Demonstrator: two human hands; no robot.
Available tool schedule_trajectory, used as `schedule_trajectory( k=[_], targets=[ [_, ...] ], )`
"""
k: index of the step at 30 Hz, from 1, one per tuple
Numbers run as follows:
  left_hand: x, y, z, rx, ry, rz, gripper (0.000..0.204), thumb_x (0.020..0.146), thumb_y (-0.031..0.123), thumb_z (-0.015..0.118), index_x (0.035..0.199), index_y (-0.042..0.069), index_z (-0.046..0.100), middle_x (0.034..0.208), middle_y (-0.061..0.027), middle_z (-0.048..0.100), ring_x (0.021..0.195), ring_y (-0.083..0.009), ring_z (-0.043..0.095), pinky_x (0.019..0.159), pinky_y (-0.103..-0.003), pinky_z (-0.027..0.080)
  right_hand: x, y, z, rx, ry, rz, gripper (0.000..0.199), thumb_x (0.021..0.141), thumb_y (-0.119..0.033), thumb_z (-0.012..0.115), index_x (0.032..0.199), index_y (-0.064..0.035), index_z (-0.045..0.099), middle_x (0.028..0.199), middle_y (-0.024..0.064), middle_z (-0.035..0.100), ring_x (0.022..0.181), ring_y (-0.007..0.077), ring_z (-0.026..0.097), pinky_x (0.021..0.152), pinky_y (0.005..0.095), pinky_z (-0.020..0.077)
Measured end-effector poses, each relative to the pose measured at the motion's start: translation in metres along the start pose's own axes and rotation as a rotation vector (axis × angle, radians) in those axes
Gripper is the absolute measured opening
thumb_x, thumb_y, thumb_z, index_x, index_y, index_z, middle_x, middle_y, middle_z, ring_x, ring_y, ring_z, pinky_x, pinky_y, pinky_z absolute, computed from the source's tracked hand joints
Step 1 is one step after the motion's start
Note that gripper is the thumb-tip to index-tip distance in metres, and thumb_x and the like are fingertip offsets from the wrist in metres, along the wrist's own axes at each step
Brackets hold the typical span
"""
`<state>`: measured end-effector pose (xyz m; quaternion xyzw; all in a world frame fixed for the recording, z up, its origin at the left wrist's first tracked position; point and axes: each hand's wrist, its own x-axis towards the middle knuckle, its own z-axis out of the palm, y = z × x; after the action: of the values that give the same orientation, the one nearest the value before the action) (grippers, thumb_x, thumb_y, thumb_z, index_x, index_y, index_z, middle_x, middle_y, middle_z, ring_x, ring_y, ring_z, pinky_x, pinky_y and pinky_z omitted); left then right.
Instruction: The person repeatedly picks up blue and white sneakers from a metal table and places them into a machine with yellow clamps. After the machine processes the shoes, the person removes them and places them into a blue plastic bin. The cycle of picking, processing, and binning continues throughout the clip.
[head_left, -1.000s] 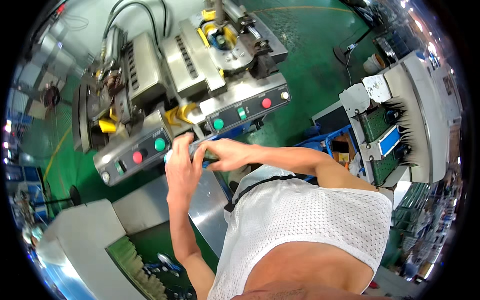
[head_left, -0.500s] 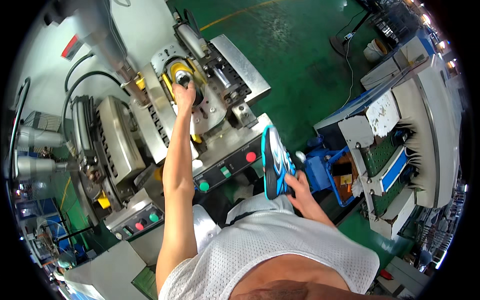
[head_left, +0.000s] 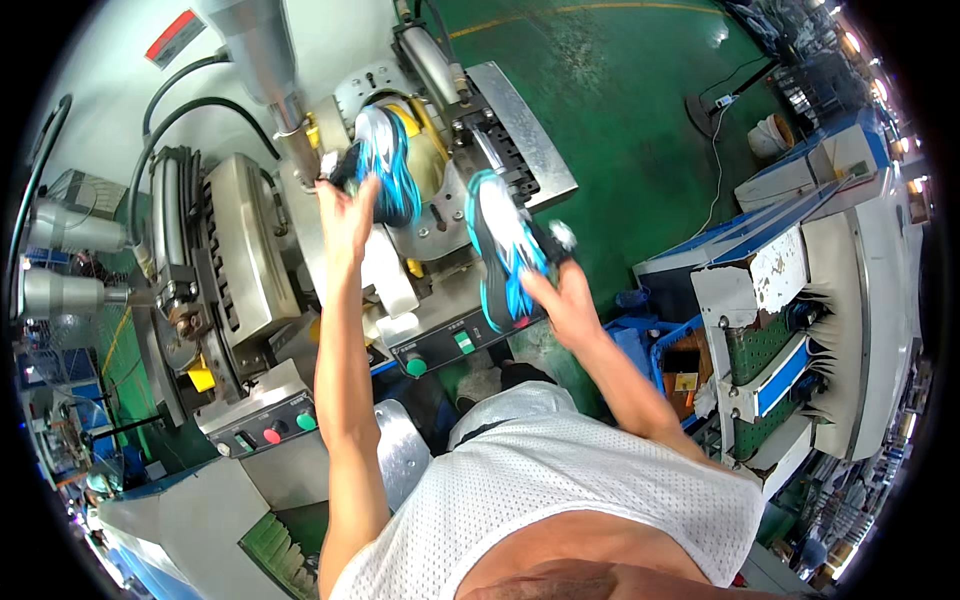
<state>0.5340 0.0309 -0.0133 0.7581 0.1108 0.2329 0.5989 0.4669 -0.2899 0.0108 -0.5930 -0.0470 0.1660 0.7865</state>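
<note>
Since half a second ago, your right hand (head_left: 565,300) has lifted its blue, black and white shoe (head_left: 505,250) from beside your waist up to the press machine (head_left: 420,200). Your fingers are clamped around the heel end, the sole facing you, at about 1 o'clock from your chest. Your left hand (head_left: 345,205) is closed on a second shoe of the same colours (head_left: 385,165), held against the yellow mould (head_left: 425,150) at 11 o'clock. Just below the first shoe sits a control panel with a green button (head_left: 415,367). Green floor (head_left: 640,100) lies at 2 o'clock.
</note>
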Motion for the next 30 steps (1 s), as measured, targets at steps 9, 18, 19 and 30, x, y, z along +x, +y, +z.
schedule_trajectory(
  k=[9,18,19,30],
  targets=[
    [-0.348,0.075,-0.126,0.004,-0.066,-0.521,0.064,0.077,0.003,0.07,0.133,0.001,0.039,0.119,-0.0115,0.052,0.108,-0.0199,0.052,0.096,-0.035,0.043,0.331,0.121,0.121,-1.162,0.0,0.01,0.066,0.083,-0.024,0.07,0.125,0.0143,0.036,0.124,0.0317,0.053,0.116,0.0421,0.055,0.095,0.0466,0.0469],
    [-0.571,-0.044,-0.142,0.393,0.879,-0.887,0.073,0.084,0.007,0.07,0.14,-0.007,0.026,0.133,-0.0251,0.044,0.122,-0.0348,0.048,0.105,-0.042,0.038,0.364,0.183,0.1,-1.405,0.009,-0.41,0.04,0.078,-0.03,0.067,0.096,0.0056,0.063,0.097,0.026,0.067,0.097,0.043,0.064,0.085,0.0499,0.0498],
    [-0.586,-0.081,-0.143,0.557,0.874,-0.844,0.075,0.084,0.008,0.07,0.141,-0.008,0.025,0.132,-0.026,0.046,0.123,-0.035,0.048,0.105,-0.043,0.037,0.367,0.17,0.098,-1.452,-0.144,-0.284,0.041,0.08,-0.036,0.067,0.088,0.005,0.071,0.099,0.0242,0.069,0.1,0.0416,0.064,0.086,0.0493,0.0491],
    [-0.596,-0.182,-0.123,0.395,1.003,-0.795,0.083,0.078,0.022,0.076,0.141,-0.006,0.029,0.134,-0.0318,0.04,0.127,-0.0453,0.041,0.108,-0.048,0.035,-0.05,0.136,0.179,-1.108,-0.829,-0.776,0.079,0.087,-0.018,0.065,0.145,0.0141,0.022,0.154,0.0327,0.018,0.145,0.0442,0.016,0.12,0.0435,0.0147]
  ],
)
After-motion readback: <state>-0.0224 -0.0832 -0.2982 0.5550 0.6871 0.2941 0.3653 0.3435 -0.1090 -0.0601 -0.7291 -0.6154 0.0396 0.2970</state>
